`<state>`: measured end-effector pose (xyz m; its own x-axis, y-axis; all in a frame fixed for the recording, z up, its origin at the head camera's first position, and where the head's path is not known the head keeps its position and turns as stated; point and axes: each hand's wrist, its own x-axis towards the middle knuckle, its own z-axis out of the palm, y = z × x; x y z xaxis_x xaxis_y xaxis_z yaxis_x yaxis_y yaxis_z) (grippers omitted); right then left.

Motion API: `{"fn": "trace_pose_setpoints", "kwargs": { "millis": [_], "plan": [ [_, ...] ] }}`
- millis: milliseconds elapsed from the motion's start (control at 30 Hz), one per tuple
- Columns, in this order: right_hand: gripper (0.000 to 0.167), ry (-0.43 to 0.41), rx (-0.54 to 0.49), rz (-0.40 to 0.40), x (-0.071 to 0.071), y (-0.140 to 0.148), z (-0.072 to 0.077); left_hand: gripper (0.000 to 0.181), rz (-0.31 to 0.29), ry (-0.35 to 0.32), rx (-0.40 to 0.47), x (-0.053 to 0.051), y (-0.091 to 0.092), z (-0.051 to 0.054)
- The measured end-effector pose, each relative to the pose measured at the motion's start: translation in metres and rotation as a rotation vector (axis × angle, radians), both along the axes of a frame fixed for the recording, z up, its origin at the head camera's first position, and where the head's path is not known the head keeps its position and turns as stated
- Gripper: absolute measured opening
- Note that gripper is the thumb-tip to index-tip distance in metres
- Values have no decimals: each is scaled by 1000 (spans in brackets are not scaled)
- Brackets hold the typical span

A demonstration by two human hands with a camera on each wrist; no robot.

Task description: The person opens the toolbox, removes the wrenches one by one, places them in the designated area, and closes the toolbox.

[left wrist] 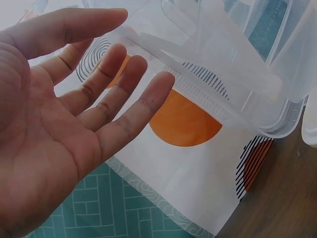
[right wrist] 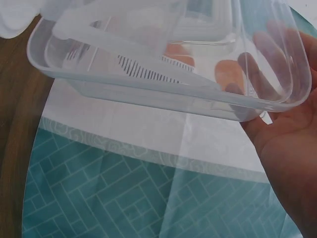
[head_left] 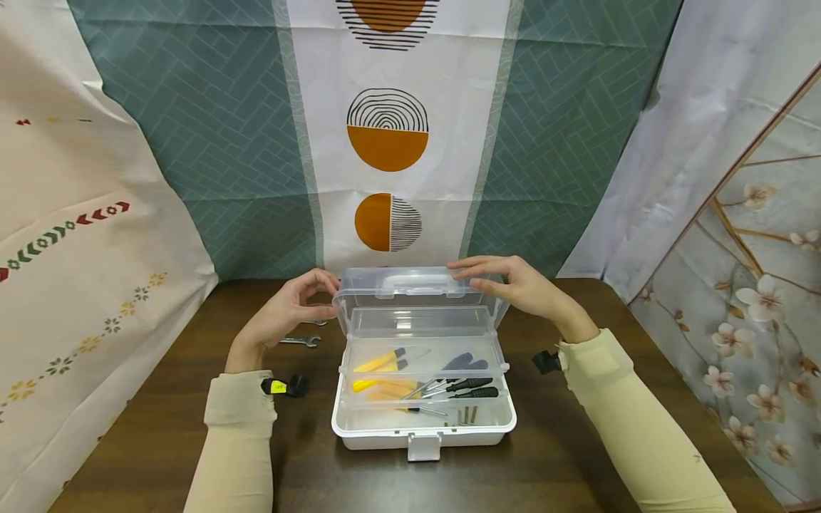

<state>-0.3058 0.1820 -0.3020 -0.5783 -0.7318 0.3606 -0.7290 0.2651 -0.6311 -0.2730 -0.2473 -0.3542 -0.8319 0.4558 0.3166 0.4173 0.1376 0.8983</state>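
Note:
A white toolbox [head_left: 372, 442] stands mid-table, its clear plastic lid [head_left: 359, 279] raised and tilted back over clear inner trays [head_left: 420, 324]. Through the plastic I see yellow-handled tools [head_left: 378, 362], black-handled screwdrivers [head_left: 474, 392] and small brass-coloured pieces [head_left: 471, 415]. My left hand [head_left: 291, 306] is at the lid's left edge; in the left wrist view its fingers [left wrist: 131, 106] are spread and loosely bent, with nothing in them. My right hand [head_left: 516, 285] rests on the lid's right end, its extended fingers [right wrist: 262, 79] showing through the clear plastic.
Left of the toolbox, behind my left wrist, a wrench [head_left: 303, 341] lies on the dark wooden table [head_left: 308, 470], and part of another metal tool [head_left: 317, 323] shows beyond it. The toolbox's front latch [head_left: 424, 448] hangs down. Patterned cloth [head_left: 244, 142] hangs behind and at both sides.

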Motion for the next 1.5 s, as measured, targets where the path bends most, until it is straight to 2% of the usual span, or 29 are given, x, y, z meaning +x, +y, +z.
{"fn": "trace_pose_setpoints", "kwargs": {
  "millis": [133, 267, 333, 400, 500, 600, 733, 900, 1033, 1200, 1500],
  "plan": [
    [31, 11, -31, -1, -1, 3, -4, 28, -4, 33, 18, 2, 5, 4],
    [30, 13, -53, 5, -3, 2, -6, 29, 23, 135, 73, 7, 11, 14],
    [30, 4, -57, 4, -3, 1, -7, 28, 50, 196, 64, 9, 16, 19],
    [30, -3, -58, 4, -3, 0, -7, 26, 72, 241, 24, 10, 22, 24],
    [30, -8, -59, 3, -2, 0, -8, 25, 96, 283, -80, 8, 32, 32],
    [30, 1, -64, 5, 0, -1, -8, 24, 88, 322, -174, 7, 41, 40],
    [31, 6, -75, 12, 2, -2, -10, 24, 59, 380, -238, 7, 53, 45],
    [31, 3, -83, 0, 6, -3, -13, 26, 41, 453, -303, 8, 64, 45],
    [30, 16, -82, -19, 10, -2, -14, 28, 35, 484, -356, 7, 68, 42],
    [29, 35, -95, -23, 13, -1, -19, 29, 17, 499, -401, 7, 69, 37],
    [31, 87, -100, -29, 25, -1, -23, 30, 47, 492, -403, 16, 69, 31]
  ]
}}
